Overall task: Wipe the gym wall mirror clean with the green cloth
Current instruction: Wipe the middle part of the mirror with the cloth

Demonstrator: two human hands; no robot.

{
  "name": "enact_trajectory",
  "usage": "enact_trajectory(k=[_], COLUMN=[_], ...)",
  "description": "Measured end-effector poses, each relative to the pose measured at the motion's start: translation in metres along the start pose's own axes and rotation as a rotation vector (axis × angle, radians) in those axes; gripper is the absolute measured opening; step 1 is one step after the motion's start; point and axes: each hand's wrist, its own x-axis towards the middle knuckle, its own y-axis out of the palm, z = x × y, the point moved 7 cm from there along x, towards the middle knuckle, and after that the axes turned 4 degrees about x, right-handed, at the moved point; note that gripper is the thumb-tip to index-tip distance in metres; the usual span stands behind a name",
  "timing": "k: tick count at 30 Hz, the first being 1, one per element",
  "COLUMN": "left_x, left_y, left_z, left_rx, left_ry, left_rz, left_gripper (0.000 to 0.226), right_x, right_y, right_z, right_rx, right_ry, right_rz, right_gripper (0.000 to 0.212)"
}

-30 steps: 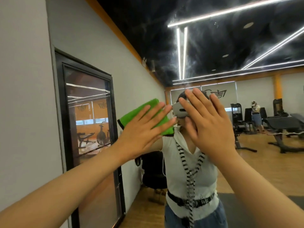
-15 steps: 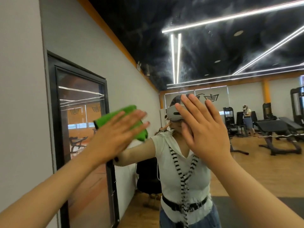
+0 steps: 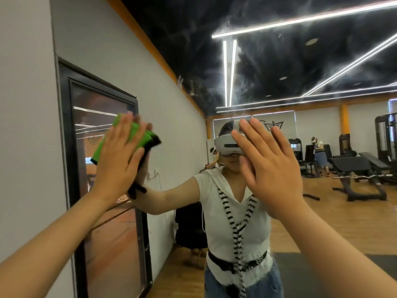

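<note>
Gym wall mirror [image 3: 279,61] spans frame; left hand [image 3: 120,160], fingers straight, presses green cloth [image 3: 137,134] centre-left; right hand [image 3: 272,168] splayed flat; glass between.

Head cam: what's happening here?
A person is wiping a gym wall mirror. Their left hand presses a green cloth flat against the glass, fingers straight. Their right hand is raised open beside it, palm toward the mirror, holding nothing. Whether it touches the glass is unclear.
</note>
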Motion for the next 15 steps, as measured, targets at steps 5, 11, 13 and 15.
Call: enact_trajectory(k=[5, 11, 13, 15], left_x=[-0.039, -0.017, -0.007, -0.013], left_y=[0.022, 0.006, 0.002, 0.005], left_z=[-0.043, 0.019, 0.032, 0.013], left_rx=[-0.003, 0.016, -0.002, 0.023], left_ry=[0.126, 0.082, -0.133, -0.138], left_rz=[0.052, 0.090, 0.053, 0.007], left_gripper=[0.060, 0.069, 0.069, 0.066], right_x=[0.000, 0.001, 0.000, 0.000], right_y=[0.000, -0.002, -0.001, -0.001], right_z=[0.000, 0.001, 0.000, 0.000], right_rx=[0.003, 0.005, 0.007, 0.010], right_ry=[-0.007, -0.014, -0.016, -0.017], right_rz=[0.002, -0.021, -0.022, -0.025], right_gripper=[0.049, 0.049, 0.049, 0.049])
